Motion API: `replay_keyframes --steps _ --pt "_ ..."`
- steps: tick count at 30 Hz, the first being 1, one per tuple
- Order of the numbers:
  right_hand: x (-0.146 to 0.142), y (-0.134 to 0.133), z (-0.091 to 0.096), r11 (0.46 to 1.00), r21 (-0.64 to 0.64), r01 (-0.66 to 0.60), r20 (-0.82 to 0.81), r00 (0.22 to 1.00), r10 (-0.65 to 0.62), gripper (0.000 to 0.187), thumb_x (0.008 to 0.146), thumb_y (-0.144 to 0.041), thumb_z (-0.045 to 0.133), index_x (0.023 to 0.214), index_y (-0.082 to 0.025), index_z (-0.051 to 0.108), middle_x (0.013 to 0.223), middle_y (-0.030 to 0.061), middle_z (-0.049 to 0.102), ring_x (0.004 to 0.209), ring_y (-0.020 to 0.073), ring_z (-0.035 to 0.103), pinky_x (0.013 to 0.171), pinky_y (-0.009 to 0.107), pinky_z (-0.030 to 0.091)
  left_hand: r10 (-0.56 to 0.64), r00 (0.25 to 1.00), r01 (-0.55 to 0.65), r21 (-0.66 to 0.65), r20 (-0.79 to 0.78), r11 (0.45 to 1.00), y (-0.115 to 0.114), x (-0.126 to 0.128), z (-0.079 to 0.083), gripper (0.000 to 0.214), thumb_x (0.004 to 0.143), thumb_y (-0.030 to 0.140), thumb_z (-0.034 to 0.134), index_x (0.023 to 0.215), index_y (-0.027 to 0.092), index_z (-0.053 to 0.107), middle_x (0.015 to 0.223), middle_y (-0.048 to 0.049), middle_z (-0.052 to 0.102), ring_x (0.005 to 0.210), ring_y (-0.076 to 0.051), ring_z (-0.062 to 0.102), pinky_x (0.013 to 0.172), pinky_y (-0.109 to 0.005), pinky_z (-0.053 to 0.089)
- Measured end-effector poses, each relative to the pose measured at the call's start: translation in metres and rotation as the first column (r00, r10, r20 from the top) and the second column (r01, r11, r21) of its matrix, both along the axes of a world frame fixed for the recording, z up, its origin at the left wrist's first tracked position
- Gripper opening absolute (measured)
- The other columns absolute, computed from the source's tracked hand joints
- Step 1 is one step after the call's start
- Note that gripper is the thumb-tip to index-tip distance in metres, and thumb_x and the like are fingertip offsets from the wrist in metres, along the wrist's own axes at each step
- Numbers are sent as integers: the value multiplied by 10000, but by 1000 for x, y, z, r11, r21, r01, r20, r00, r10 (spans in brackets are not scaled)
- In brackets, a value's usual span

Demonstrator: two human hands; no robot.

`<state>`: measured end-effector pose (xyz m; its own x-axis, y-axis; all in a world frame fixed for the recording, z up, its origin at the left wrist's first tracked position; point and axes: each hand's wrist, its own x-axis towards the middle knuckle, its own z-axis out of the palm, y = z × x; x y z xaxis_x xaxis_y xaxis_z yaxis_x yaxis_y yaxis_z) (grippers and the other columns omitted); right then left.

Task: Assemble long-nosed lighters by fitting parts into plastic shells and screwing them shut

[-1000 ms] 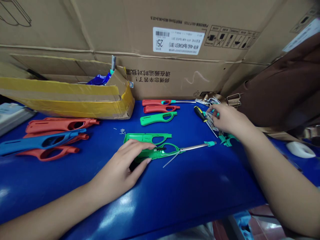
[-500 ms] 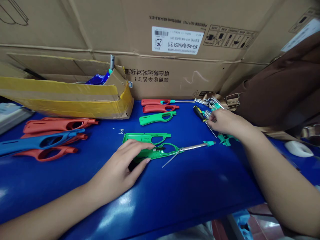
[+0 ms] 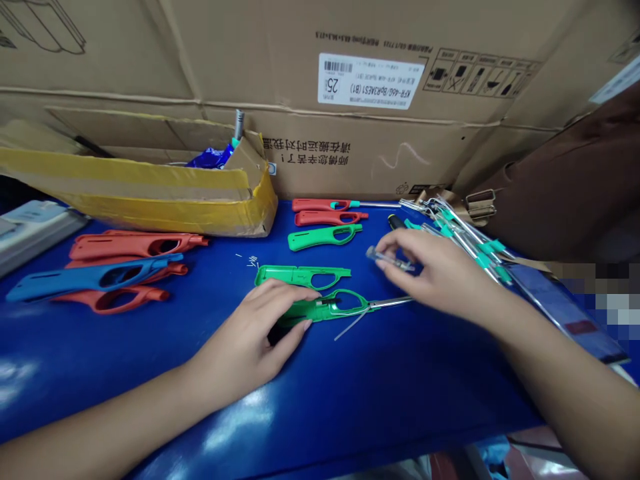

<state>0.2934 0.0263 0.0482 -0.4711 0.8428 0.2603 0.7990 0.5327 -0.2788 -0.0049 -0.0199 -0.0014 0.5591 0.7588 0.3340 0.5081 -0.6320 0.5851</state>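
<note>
My left hand (image 3: 253, 327) rests on the table with thumb and fingers closed on an opened green lighter shell half (image 3: 325, 309). A metal tube (image 3: 393, 303) runs out of its right end, and a thin pale tube (image 3: 350, 325) sticks out below. Just beyond lies another green shell half (image 3: 303, 275). Over the metal tube, my right hand (image 3: 440, 270) pinches a small clear part with a metallic end (image 3: 393, 259); its exact kind cannot be made out. Partly hidden behind that hand is a black and yellow screwdriver (image 3: 395, 221).
Red and blue lighter shells (image 3: 105, 277) pile up at left, before a yellow-taped carton (image 3: 200, 207). Red and green lighter bodies (image 3: 325, 236) lie at the back. Metal tubes with teal tips (image 3: 470, 240) are heaped at right. Tiny white pins (image 3: 253, 259) lie near the left hand.
My right hand has come left from the parts by the screwdriver, now carrying the small clear part. The left hand keeps its hold on the green shell. The camera view has shifted slightly.
</note>
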Motion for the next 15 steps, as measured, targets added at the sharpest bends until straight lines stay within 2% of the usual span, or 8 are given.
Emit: replay_keyframes --steps 2,5,10,15 --pt "-20 -15 -9 983 5 -183 -24 983 183 120 984 -269 567 1060 -222 647 993 39 708 956 210 624 802 331 462 17 1000 -17 10 15 1000 -2 1 2 300 962 202 639 1258 229 591 1179 -33 694 1110 -195 606 990 -353 488" --pt "-40 -34 -22 939 -39 -341 -76 938 337 135 1012 -304 566 1093 -215 628 1016 29 715 946 199 604 846 347 446 15 999 -15 9 35 1000 -6 4 4 330 928 261 709 1236 216 600 1175 -41 696 1110 -203 606 988 -354 486" --pt "-48 -46 -30 906 -73 -418 -190 897 399 95 992 -282 619 1050 -217 583 986 2 701 918 173 592 820 333 407 -52 997 51 12 58 999 -9 6 6 302 912 243 744 1190 215 631 1075 -19 727 1052 -195 612 955 -341 478" --pt "-46 -43 -32 898 -80 -433 -209 888 409 93 1007 -294 602 1055 -216 584 971 -6 696 896 162 581 795 329 386 -123 990 123 3 74 992 -8 5 5 193 936 160 704 1117 223 677 1022 9 750 997 -170 618 935 -326 469"
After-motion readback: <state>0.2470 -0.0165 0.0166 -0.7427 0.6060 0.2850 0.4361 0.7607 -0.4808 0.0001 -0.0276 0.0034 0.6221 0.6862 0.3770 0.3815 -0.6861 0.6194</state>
